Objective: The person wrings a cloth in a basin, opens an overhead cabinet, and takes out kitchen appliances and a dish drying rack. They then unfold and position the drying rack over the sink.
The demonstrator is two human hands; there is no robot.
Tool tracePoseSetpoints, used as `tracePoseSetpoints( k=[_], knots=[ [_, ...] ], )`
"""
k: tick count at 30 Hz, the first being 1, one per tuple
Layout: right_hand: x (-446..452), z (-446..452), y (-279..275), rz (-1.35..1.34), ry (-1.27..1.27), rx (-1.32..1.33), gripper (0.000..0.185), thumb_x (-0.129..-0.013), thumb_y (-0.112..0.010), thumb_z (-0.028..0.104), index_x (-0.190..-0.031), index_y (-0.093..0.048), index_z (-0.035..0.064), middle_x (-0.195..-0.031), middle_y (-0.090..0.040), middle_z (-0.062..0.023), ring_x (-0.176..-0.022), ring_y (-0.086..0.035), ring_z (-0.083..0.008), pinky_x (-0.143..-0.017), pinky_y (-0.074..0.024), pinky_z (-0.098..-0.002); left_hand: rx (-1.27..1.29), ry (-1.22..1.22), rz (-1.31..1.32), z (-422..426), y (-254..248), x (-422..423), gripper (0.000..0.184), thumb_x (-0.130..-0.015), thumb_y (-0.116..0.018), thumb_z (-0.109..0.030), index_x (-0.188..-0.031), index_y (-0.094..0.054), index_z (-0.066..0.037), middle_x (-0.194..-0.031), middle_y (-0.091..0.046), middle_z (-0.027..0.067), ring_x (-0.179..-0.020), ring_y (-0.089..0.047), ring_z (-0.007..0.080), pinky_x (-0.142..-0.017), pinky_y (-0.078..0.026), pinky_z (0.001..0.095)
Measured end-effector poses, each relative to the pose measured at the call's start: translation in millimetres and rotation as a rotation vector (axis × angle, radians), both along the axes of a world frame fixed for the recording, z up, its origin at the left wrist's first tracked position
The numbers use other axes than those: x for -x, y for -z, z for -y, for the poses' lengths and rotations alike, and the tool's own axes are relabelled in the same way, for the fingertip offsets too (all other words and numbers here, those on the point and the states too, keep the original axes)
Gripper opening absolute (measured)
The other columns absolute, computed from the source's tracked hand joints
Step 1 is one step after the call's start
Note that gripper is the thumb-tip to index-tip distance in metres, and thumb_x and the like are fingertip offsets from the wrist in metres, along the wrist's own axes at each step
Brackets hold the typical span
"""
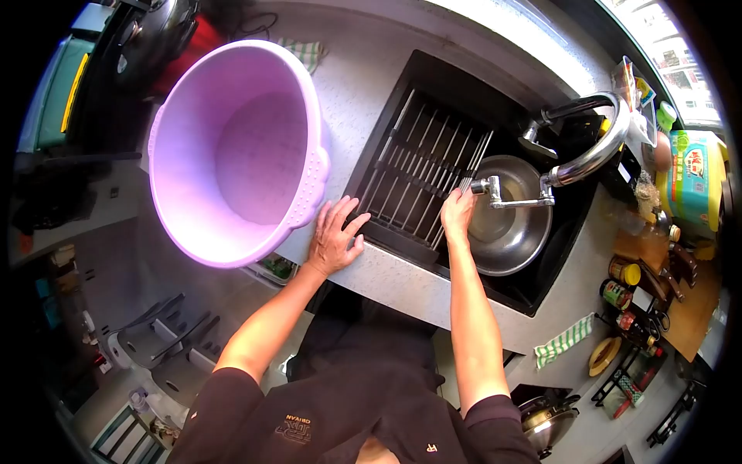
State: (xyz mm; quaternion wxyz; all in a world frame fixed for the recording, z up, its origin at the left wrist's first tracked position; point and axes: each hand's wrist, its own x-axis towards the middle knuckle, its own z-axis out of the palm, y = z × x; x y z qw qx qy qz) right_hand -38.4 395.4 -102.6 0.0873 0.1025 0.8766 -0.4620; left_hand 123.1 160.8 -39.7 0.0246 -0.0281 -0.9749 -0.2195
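Note:
A large pink-purple basin (pixel 263 147) stands on the counter at the left. My left hand (pixel 336 236) lies on the counter's front edge between the basin and the sink, its fingers spread and holding nothing. Over the left part of the black sink (pixel 410 66) lies a metal roll-up rack (pixel 421 166). My right hand (pixel 458 210) is closed on the right edge of this rack, under the faucet's spout. Beside it in the sink sits a round metal bowl (pixel 506 240). The chrome faucet (pixel 591 158) arches over the bowl from the back right.
Jars (pixel 618 294), bottles, knives (pixel 682 267) and a yellow-capped container (pixel 692 178) crowd the right side. A green-striped cloth (pixel 564 340) lies at the counter's front right, another (pixel 305 52) behind the basin. A chair (pixel 166 340) stands at the lower left.

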Motion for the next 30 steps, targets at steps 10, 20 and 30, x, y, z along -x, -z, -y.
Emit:
tracePoseSetpoints(
  k=[10, 20, 30],
  knots=[
    [-3.0, 0.0, 21.3, -0.123, 0.048, 0.08, 0.047, -0.092, -0.055, 0.017, -0.129, -0.046, -0.0106, -0.131, -0.048, -0.0333, -0.123, -0.044, -0.0468, -0.107, -0.0317, -0.0481, -0.088, -0.195, -0.18, 2.7, 23.7, -5.5, 0.04, -0.077, -0.055, 0.0, -0.116, -0.058, -0.007, -0.121, -0.053, 0.0158, -0.119, -0.05, 0.0353, -0.104, -0.038, 0.0477],
    [-26.8, -10.7, 38.7, -0.118, 0.031, 0.162, 0.058, -0.095, -0.056, 0.018, -0.144, -0.036, -0.0067, -0.145, -0.045, -0.0261, -0.137, -0.041, -0.0355, -0.114, -0.0285, -0.0384, -0.123, -0.278, -0.207, 2.8, 16.5, -0.4, 0.039, -0.081, -0.048, 0.004, -0.117, -0.058, -0.006, -0.115, -0.053, 0.0151, -0.11, -0.052, 0.0349, -0.099, -0.04, 0.0448],
    [-29.7, -2.0, 19.1, -0.144, 0.061, 0.125, 0.056, -0.094, -0.053, 0.012, -0.144, -0.037, -0.0082, -0.147, -0.043, -0.0264, -0.14, -0.038, -0.0358, -0.117, -0.0242, -0.0385, -0.045, -0.265, -0.144, 0.8, 19.2, 0.5, 0.038, -0.081, -0.055, -0.002, -0.114, -0.067, -0.016, -0.119, -0.055, 0.0095, -0.117, -0.05, 0.0312, -0.101, -0.038, 0.0447]
  ],
)
